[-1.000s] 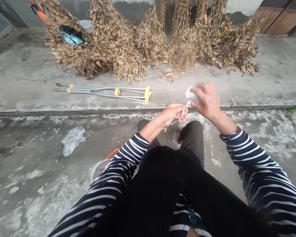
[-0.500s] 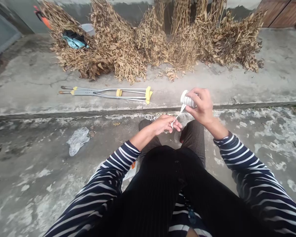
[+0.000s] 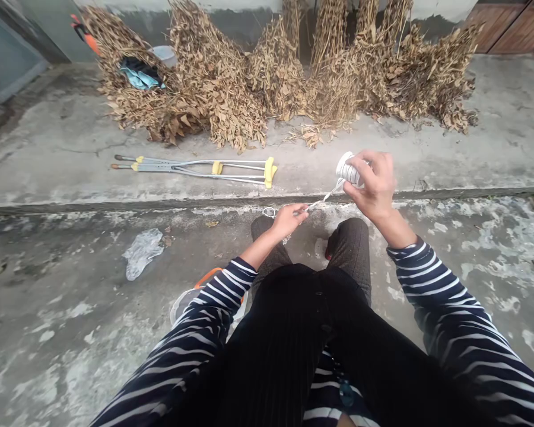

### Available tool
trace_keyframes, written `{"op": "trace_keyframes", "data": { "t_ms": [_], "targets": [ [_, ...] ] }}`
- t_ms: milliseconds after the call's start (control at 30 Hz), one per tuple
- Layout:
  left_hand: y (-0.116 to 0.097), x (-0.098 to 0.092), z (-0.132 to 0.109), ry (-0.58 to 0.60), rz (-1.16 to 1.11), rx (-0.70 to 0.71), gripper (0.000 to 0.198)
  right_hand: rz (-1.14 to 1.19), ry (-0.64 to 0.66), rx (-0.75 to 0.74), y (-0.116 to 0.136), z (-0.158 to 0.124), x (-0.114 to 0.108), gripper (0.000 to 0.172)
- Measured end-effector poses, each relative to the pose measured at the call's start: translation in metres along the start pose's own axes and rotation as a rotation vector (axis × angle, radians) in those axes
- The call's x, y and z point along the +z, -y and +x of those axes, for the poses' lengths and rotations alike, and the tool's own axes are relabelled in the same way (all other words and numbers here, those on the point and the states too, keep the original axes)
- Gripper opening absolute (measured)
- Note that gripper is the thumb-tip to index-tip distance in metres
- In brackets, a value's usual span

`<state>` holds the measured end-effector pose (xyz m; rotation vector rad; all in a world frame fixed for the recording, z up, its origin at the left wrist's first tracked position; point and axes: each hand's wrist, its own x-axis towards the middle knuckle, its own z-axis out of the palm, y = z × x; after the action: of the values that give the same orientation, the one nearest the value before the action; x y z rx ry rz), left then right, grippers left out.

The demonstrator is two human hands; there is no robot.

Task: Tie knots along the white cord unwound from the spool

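Note:
My right hand (image 3: 376,181) grips a white spool wound with cord (image 3: 350,171), its fingers wrapped over the side. From the spool a white cord (image 3: 327,196) runs down and left to my left hand (image 3: 289,219), which pinches it between thumb and fingers. The stretch between the hands looks fairly taut. Beyond my left wrist, a loop of white cord (image 3: 269,212) shows just above my knee. Both hands are over my lap, near the step's edge.
A pair of grey crutches with yellow pads (image 3: 196,169) lies on the concrete ledge (image 3: 62,172). Dried plants (image 3: 231,89) lean along the wall. Crumpled clear plastic (image 3: 143,254) is on the ground at left. A white container with an orange handle (image 3: 182,302) is partly behind my left arm.
The spool and my right hand have moved slightly right and up. My left hand has shifted left, its spread fingers now closed on the cord, and the span between the hands is longer.

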<state>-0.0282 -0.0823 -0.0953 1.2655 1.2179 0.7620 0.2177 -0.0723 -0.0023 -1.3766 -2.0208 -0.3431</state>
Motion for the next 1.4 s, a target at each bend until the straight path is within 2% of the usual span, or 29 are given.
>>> {"op": "trace_keyframes", "data": {
  "t_ms": [67,133,233,300,467,600,733,867,1067,1200,1300,1400],
  "targets": [
    [-0.016,0.009,0.003,-0.077,-0.047,0.139,0.03,0.019,0.013,0.0,0.003,0.0,0.001,0.034],
    [-0.038,0.023,0.006,-0.073,-0.168,0.21,0.033,0.025,0.023,-0.008,0.009,0.0,0.002,0.034],
    [-0.067,0.044,0.01,-0.047,-0.356,0.202,0.025,0.026,0.049,-0.026,0.015,0.002,0.002,0.032],
    [-0.08,0.052,0.01,-0.003,-0.443,0.165,0.02,0.014,0.061,-0.036,0.017,0.003,0.001,0.033],
    [-0.094,0.051,0.007,0.069,-0.467,0.118,0.028,-0.025,0.054,-0.06,0.016,0.007,-0.002,0.034],
    [-0.102,0.043,0.005,0.092,-0.423,0.091,0.02,-0.043,0.023,-0.093,0.015,0.01,-0.001,0.032],
    [-0.103,0.038,0.006,0.113,-0.406,0.043,0.011,-0.083,0.007,-0.106,0.016,0.012,0.002,0.031],
    [-0.097,0.038,0.01,0.106,-0.342,0.033,0.014,-0.085,0.022,-0.116,0.017,0.013,0.003,0.03],
    [-0.081,0.04,0.031,0.041,-0.273,0.003,0.018,-0.104,0.025,-0.142,0.016,0.016,0.002,0.031],
    [-0.067,0.043,0.04,0.051,-0.252,-0.033,0.018,-0.127,0.025,-0.153,0.011,0.015,0.003,0.031],
    [-0.061,0.044,0.033,0.079,-0.214,-0.015,0.017,-0.137,0.004,-0.125,0.003,0.013,0.006,0.031],
    [-0.066,0.038,0.014,0.12,-0.181,0.031,0.015,-0.102,0.002,-0.06,-0.006,0.01,0.009,0.03]
  ]
}}
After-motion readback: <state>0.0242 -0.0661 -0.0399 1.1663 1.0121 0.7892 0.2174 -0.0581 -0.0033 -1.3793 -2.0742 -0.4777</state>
